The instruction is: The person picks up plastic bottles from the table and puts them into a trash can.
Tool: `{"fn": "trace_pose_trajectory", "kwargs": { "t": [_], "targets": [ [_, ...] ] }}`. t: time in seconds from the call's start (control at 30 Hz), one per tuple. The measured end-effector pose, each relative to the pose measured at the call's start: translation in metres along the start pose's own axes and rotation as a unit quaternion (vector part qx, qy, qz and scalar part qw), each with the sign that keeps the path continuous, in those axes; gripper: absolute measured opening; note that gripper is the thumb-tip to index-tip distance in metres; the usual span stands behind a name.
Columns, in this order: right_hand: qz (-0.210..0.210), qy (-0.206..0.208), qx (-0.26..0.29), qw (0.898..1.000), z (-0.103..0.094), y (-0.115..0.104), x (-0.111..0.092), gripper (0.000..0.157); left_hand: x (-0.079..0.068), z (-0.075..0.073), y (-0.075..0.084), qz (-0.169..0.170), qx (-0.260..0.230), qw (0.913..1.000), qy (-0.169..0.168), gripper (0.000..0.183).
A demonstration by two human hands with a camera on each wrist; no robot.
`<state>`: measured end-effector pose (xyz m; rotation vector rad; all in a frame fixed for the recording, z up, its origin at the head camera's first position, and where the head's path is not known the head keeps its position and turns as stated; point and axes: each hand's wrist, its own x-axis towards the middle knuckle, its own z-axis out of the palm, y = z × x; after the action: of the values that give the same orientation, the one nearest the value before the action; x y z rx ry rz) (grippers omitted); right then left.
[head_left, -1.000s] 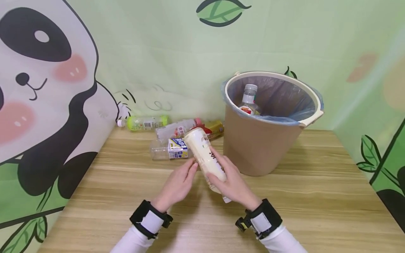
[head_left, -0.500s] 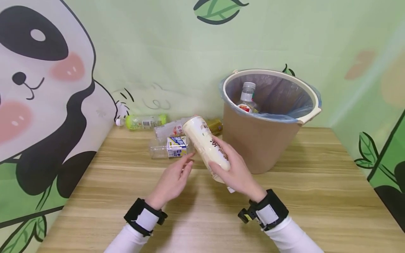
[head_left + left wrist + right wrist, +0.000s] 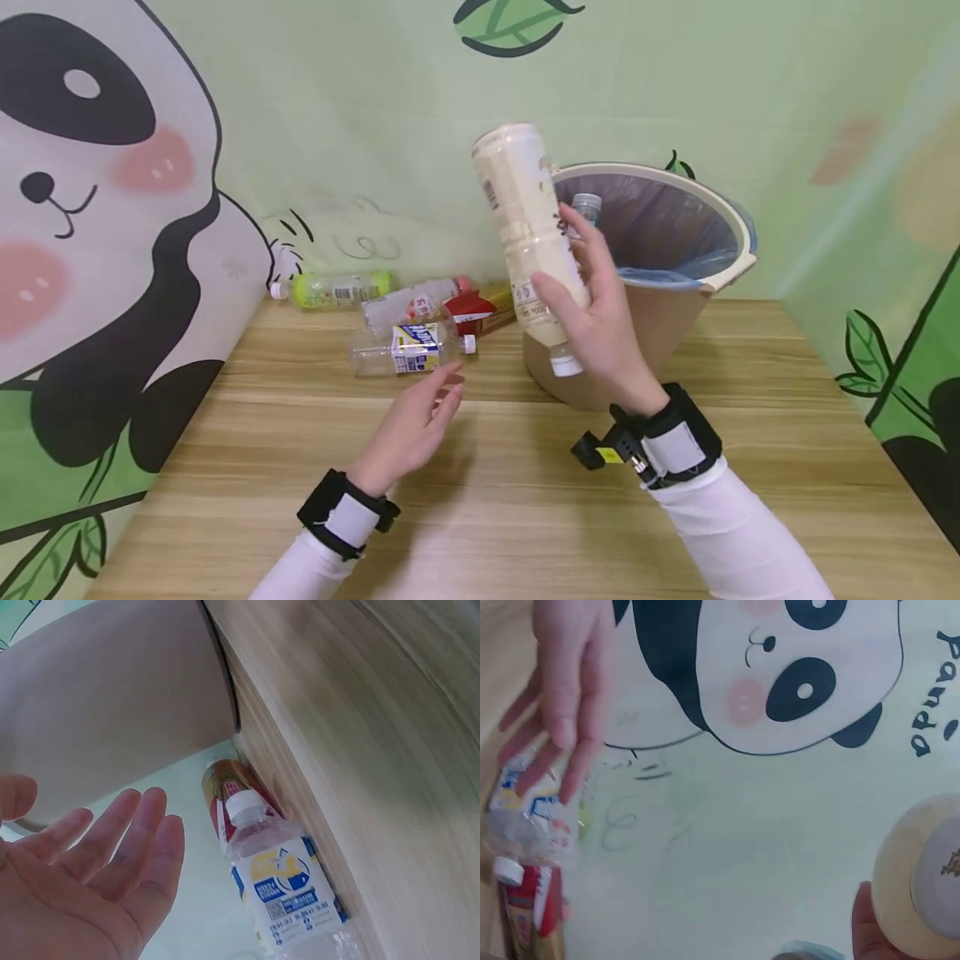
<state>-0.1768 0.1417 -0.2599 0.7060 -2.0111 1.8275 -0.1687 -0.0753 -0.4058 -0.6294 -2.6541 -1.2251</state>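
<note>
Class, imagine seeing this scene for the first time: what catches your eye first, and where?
Most likely the huge printed panda filling the left of the head view. Next, perhaps, the cream bottle, tilted upside down, gripped by the right hand near the tan bin.

The head camera looks forward and down over the table (image 3: 480,533); nearer, the left wrist's faces the bin (image 3: 112,697), upper left, the right's the wall (image 3: 727,832), both sharing the blue-labelled bottle (image 3: 289,889).

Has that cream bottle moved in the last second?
Yes: against the brown bin, the cream bottle has moved up and slightly right in the head view.
</note>
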Motion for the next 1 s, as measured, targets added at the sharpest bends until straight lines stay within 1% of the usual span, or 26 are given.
{"fn": "trace_pose_trajectory", "kwargs": {
  "t": [0.1, 0.17, 0.27, 0.33, 0.47, 0.53, 0.63, 0.67, 0.77, 0.83, 0.9, 1.0],
  "targets": [
    [-0.02, 0.05, 0.03, 0.998, -0.009, -0.01, 0.012, 0.061, 0.004, 0.003, 0.007, 0.013, 0.002, 0.9999, -0.002, 0.04],
    [-0.03, 0.084, 0.055, 0.994, -0.015, -0.016, 0.02, 0.059, 0.008, 0.005, 0.013, 0.029, 0.017, 0.9994, 0.001, 0.041],
    [-0.037, 0.134, 0.102, 0.985, -0.025, -0.023, 0.03, 0.057, 0.016, 0.008, 0.024, 0.059, 0.048, 0.997, 0.014, 0.043],
    [-0.039, 0.162, 0.123, 0.978, -0.032, -0.026, 0.036, 0.057, 0.024, 0.009, 0.032, 0.085, 0.067, 0.9937, 0.03, 0.044],
    [-0.031, 0.208, 0.158, 0.965, -0.046, -0.03, 0.047, 0.062, 0.043, 0.008, 0.051, 0.137, 0.089, 0.9842, 0.068, 0.048],
    [-0.021, 0.229, 0.166, 0.959, -0.051, -0.031, 0.051, 0.065, 0.052, 0.007, 0.061, 0.163, 0.101, 0.9775, 0.089, 0.05],
    [0.001, 0.257, 0.162, 0.953, -0.058, -0.031, 0.055, 0.069, 0.068, 0.006, 0.074, 0.205, 0.12, 0.9643, 0.117, 0.053],
    [0.006, 0.263, 0.156, 0.952, -0.061, -0.031, 0.057, 0.07, 0.072, 0.006, 0.078, 0.219, 0.13, 0.9592, 0.123, 0.054],
    [0.019, 0.268, 0.131, 0.954, -0.066, -0.027, 0.06, 0.073, 0.086, 0.008, 0.088, 0.254, 0.162, 0.9439, 0.135, 0.055],
    [0.022, 0.261, 0.121, 0.958, -0.069, -0.024, 0.062, 0.075, 0.093, 0.01, 0.093, 0.268, 0.179, 0.9368, 0.136, 0.055],
    [0.024, 0.247, 0.108, 0.963, -0.071, -0.02, 0.063, 0.076, 0.098, 0.012, 0.096, 0.273, 0.19, 0.9334, 0.135, 0.054],
    [0.033, 0.229, 0.08, 0.97, -0.075, -0.014, 0.064, 0.077, 0.102, 0.013, 0.099, 0.273, 0.193, 0.9331, 0.134, 0.053]
  ]
}}
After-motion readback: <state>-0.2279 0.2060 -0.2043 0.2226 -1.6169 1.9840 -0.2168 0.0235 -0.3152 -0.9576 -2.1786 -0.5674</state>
